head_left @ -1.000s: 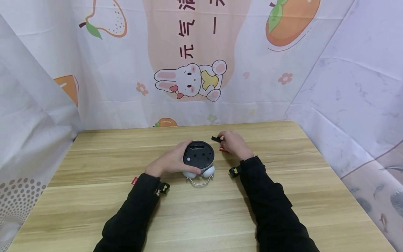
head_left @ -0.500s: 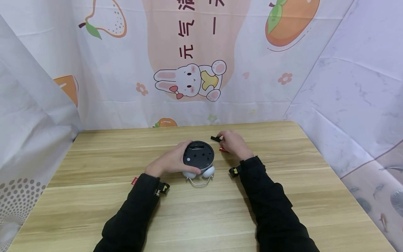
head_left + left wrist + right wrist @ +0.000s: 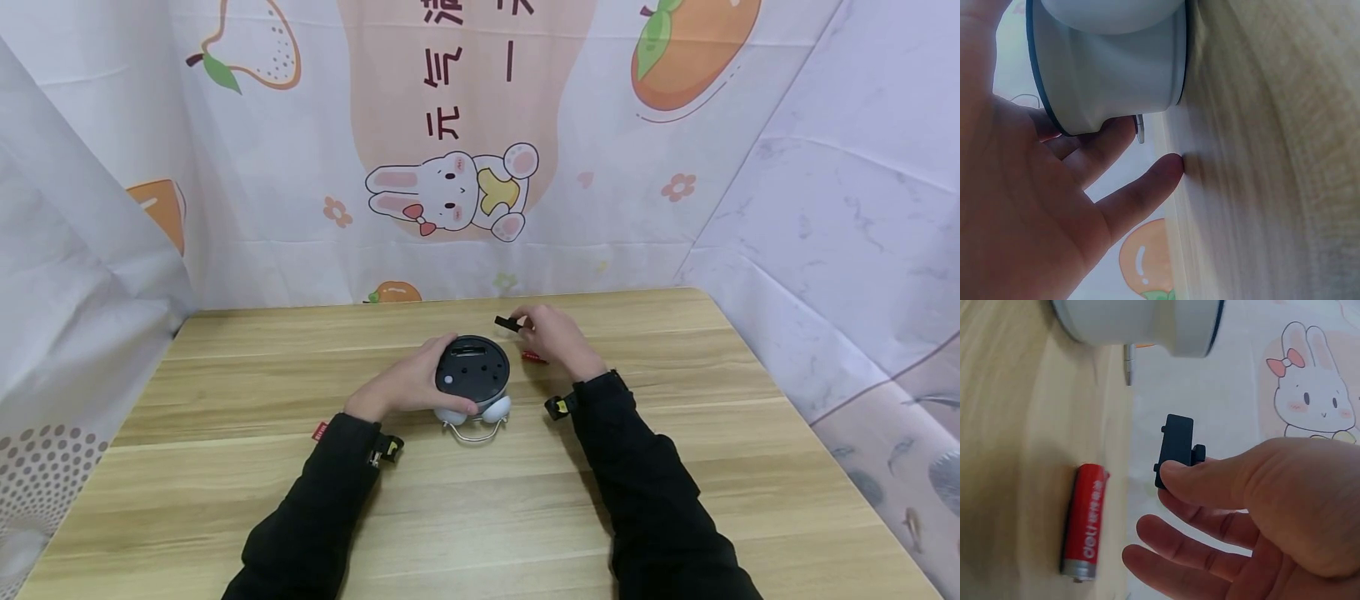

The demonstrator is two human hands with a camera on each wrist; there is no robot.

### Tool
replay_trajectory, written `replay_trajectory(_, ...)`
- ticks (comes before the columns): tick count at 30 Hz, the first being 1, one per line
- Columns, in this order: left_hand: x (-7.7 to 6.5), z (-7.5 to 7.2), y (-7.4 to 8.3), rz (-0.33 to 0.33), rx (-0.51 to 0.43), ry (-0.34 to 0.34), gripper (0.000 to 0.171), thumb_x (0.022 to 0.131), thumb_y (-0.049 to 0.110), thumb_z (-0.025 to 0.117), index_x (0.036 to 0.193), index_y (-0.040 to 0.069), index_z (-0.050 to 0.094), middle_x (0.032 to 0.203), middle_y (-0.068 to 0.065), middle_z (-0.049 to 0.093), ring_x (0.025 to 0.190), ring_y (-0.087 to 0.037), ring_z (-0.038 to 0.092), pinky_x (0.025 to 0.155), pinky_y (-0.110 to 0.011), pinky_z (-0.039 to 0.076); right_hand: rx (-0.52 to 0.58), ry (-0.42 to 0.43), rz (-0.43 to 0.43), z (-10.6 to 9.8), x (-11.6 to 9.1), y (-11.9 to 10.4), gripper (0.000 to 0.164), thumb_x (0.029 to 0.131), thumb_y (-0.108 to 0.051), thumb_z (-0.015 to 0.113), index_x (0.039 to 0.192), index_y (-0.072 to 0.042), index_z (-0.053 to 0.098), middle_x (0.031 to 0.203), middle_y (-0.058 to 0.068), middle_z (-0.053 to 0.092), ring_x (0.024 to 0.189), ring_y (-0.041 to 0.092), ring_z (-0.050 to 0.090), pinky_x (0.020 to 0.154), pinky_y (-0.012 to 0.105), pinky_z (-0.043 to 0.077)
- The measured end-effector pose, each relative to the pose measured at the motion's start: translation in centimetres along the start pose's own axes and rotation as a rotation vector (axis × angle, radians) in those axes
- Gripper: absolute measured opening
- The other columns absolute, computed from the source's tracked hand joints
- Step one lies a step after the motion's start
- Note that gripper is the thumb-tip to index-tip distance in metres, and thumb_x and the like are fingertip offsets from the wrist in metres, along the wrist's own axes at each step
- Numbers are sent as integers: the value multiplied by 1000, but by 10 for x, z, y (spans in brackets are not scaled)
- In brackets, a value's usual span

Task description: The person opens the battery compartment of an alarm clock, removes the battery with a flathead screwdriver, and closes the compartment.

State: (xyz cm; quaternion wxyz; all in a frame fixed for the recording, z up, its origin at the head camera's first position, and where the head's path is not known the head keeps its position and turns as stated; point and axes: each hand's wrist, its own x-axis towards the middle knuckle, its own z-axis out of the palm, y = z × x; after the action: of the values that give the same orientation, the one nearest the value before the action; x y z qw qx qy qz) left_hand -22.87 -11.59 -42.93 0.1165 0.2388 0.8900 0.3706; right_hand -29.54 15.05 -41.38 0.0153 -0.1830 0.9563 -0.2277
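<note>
A white twin-bell alarm clock (image 3: 487,375) lies face down on the table, its black back up and its bells and wire handle toward the person. A slot-like battery compartment (image 3: 469,351) shows in the back. My left hand (image 3: 408,379) grips the clock from the left, thumb by the bells. Thumb and finger of my right hand (image 3: 555,337) pinch a black battery cover (image 3: 1175,444) with small tabs, raised above the table; the other fingers are loosely bent. Below that hand a red battery (image 3: 1087,519) lies on the wood.
The wood-grain table (image 3: 465,517) reaches back to a printed curtain (image 3: 285,192) with a rabbit and fruit. More fabric hangs at both sides. A small red tag (image 3: 320,431) shows at the left sleeve.
My right hand has shifted slightly up and to the left with the battery cover, and more of the red battery shows. The left hand and clock have stayed still.
</note>
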Motion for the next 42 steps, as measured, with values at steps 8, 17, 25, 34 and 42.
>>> replay_trajectory(8, 0, 0, 0, -3, 8, -3, 126, 66, 61, 90, 161, 12, 22, 153, -7, 38, 134, -21, 43, 109, -45, 38, 33, 14, -68, -8, -4, -13, 28, 100, -10, 65, 128, -8, 68, 100, 9, 70, 88, 24, 64, 80, 40, 51)
replay_trajectory(17, 0, 0, -1, -4, -3, -7, 127, 66, 61, 89, 161, 11, 22, 151, -5, 39, 132, -19, 43, 108, -43, 39, 39, -9, -272, -16, -8, -28, 26, 99, -9, 67, 125, -7, 70, 97, 5, 71, 92, 22, 66, 84, 39, 53)
replay_trajectory(25, 0, 0, -1, 1, -21, -11, 123, 67, 61, 89, 160, 13, 23, 150, -2, 40, 128, -17, 46, 106, -42, 42, 18, -38, -359, -11, -8, -36, 27, 98, -9, 68, 125, -6, 71, 100, 6, 71, 92, 20, 66, 82, 37, 54)
replay_trajectory(34, 2, -1, -2, 43, -30, -10, 115, 68, 60, 89, 157, 17, 29, 142, 1, 44, 123, -15, 48, 102, -38, 44, 4, -87, -385, -7, -8, -41, 28, 99, -11, 68, 127, -6, 70, 107, 6, 72, 95, 18, 68, 85, 34, 54)
replay_trajectory(42, 2, -1, -3, 41, -51, -21, 114, 69, 58, 89, 157, 17, 28, 143, 2, 43, 124, -15, 48, 102, -38, 44, 4, -107, -422, -2, -7, -41, 27, 100, -10, 65, 126, -7, 71, 112, 7, 72, 102, 19, 66, 89, 35, 53)
